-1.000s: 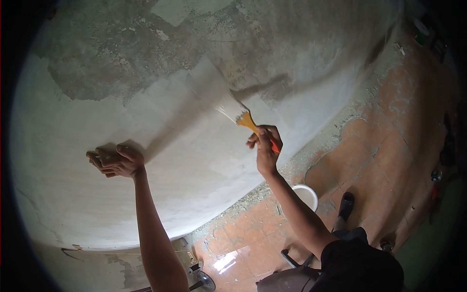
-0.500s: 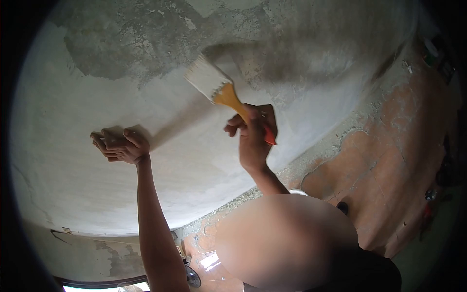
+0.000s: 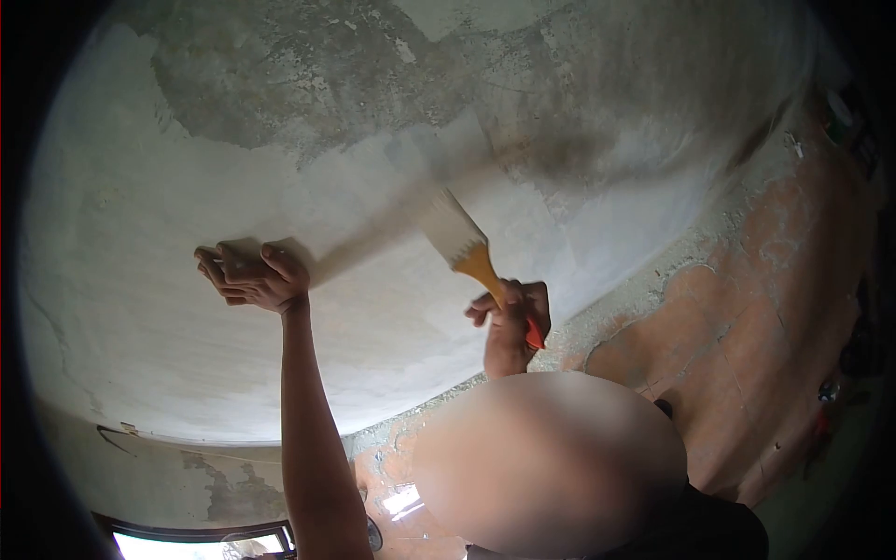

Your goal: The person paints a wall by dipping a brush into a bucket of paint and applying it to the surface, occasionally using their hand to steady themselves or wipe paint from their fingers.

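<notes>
A wide paintbrush [image 3: 479,264] with a yellow handle, a red handle end and white-coated bristles is gripped in my right hand [image 3: 511,322]. Its bristles point up and to the left, over the pale coated part of the wall [image 3: 373,317]. My left hand [image 3: 254,278] leans on that same wall, left of the brush, fingers bent and apart, casting a shadow beside it. Above both hands lies a rough grey patch [image 3: 280,84] of the wall. A freshly coated wet-looking strip [image 3: 439,149] runs along the patch's lower edge.
A blurred oval [image 3: 551,457] covers the lower middle, hiding my right forearm. Along the wall's foot runs a crumbled grey strip of floor, bordering reddish tiles [image 3: 691,345]. A bright window [image 3: 201,546] shows at bottom left, and dark objects [image 3: 854,345] lie at the far right.
My right hand and the paintbrush have moved down and slightly right, away from the grey patch. My left hand keeps its place on the wall as the view shifts slightly.
</notes>
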Demonstrator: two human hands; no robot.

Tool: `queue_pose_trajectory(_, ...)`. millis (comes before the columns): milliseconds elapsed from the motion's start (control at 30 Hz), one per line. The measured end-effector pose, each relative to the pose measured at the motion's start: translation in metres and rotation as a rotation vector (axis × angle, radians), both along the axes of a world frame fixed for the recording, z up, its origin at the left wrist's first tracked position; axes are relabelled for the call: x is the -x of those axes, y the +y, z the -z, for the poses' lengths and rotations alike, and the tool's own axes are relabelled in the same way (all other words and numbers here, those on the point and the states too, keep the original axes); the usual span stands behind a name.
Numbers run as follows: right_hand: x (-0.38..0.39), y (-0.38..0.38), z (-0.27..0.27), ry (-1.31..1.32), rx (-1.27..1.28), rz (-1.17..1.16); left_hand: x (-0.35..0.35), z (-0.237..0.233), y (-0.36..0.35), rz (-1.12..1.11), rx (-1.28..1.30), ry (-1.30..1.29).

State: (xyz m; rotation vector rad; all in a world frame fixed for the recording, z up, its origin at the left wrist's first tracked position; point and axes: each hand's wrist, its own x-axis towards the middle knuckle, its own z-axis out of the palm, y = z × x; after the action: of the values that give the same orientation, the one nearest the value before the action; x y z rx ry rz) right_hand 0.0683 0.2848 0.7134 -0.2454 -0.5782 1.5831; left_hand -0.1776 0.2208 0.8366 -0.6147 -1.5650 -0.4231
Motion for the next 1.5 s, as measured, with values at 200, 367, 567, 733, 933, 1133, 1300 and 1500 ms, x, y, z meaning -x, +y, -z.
queue_pose_trajectory(200, 0.035, 0.019, -0.053, 0.002, -0.225, 0.046, 0.003, 0.001, -0.001, -0.009, 0.0, 0.012)
queue_pose_trajectory(367, 0.037, 0.009, 0.016, -0.139, -0.199, 0.052, -0.001, -0.001, -0.001, -0.017, 0.04, 0.012)
queue_pose_trajectory(567, -0.014, -0.021, 0.127, -0.353, 0.217, -0.1, -0.003, -0.001, 0.001, 0.042, 0.007, 0.042)
queue_pose_trajectory(733, -0.058, -0.014, 0.114, -0.441, 0.173, -0.053, -0.002, -0.003, 0.002, 0.038, -0.002, 0.062)
queue_pose_trajectory(933, -0.041, 0.056, 0.005, -0.07, -0.123, -0.044, 0.0, -0.002, 0.002, 0.046, -0.016, 0.076)
queue_pose_trajectory(1133, -0.008, 0.072, 0.053, -0.153, -0.077, -0.028, -0.002, -0.002, 0.001, 0.056, 0.01, 0.077)
queue_pose_trajectory(1300, -0.023, 0.047, 0.118, -0.224, 0.146, -0.076, -0.002, -0.002, 0.001, 0.018, 0.011, 0.034)
queue_pose_trajectory(1500, -0.033, 0.061, 0.063, 0.027, 0.079, -0.051, 0.0, -0.001, 0.003, 0.036, -0.033, 0.009)
